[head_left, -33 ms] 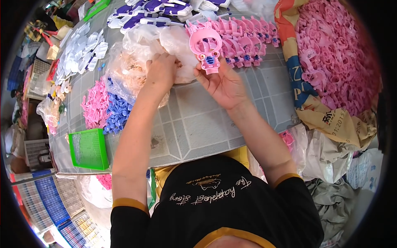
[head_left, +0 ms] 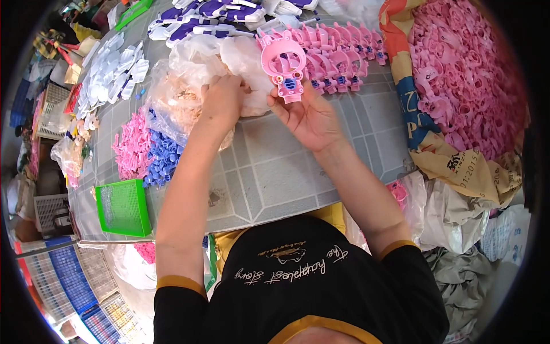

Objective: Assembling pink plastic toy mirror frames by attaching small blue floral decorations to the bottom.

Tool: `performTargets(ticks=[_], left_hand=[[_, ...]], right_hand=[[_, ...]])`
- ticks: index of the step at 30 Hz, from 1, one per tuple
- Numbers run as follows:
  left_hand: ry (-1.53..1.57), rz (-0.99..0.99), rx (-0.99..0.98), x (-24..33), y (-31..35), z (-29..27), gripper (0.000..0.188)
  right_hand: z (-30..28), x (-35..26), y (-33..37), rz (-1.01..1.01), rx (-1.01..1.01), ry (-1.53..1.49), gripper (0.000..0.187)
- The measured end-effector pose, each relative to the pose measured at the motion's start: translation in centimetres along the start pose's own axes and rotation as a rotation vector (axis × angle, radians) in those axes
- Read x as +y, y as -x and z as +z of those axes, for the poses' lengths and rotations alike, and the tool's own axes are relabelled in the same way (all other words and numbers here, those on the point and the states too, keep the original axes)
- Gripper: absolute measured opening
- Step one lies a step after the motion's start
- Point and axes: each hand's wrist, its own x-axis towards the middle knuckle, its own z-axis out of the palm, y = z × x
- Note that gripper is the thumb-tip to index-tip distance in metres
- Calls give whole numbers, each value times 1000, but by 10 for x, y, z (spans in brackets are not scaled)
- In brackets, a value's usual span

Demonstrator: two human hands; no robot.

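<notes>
My right hand (head_left: 314,119) pinches the lower end of a pink plastic toy casing (head_left: 292,94). The casing has a round opening, two ears and a small blue grille piece (head_left: 290,83) set in its body. My left hand (head_left: 222,102) reaches into a clear plastic bag (head_left: 195,54) of small beige parts (head_left: 182,103). Its fingers are curled, with the tips partly hidden among the bag's contents, so what they hold does not show. Rows of similar pink casings (head_left: 338,60), several with blue pieces, lie just beyond my right hand.
Pink parts (head_left: 132,146) and blue parts (head_left: 163,152) are heaped left of the bag. A green tray (head_left: 122,207) sits near the table's front left edge. White pieces (head_left: 114,69) and purple-and-white pieces (head_left: 217,14) lie farther back. A large sack (head_left: 409,109) of pink casings stands right.
The pink casing in my right hand has shifted very slightly left. My left hand stays in the bag.
</notes>
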Motion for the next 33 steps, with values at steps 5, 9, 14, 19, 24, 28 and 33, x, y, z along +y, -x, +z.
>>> performTargets(ticks=[5, 9, 14, 19, 24, 28, 33], left_hand=[[88, 10, 159, -2, 18, -25, 16], [460, 74, 349, 14, 49, -68, 21], [611, 225, 342, 28, 75, -101, 21], [543, 189, 248, 37, 80, -104, 17], [459, 334, 247, 31, 78, -103, 21], [425, 374, 255, 32, 79, -107, 22], [492, 341, 192, 29, 81, -99, 19]], right_hand=[[2, -1, 1, 41, 36, 45, 42], [18, 9, 4, 92, 93, 186, 43], [19, 20, 10, 365, -30, 332, 45], [26, 27, 12, 458, -19, 400, 47], [24, 27, 13, 484, -41, 423, 50], [23, 27, 12, 490, -58, 454, 52], [23, 29, 13, 516, -63, 438, 53]])
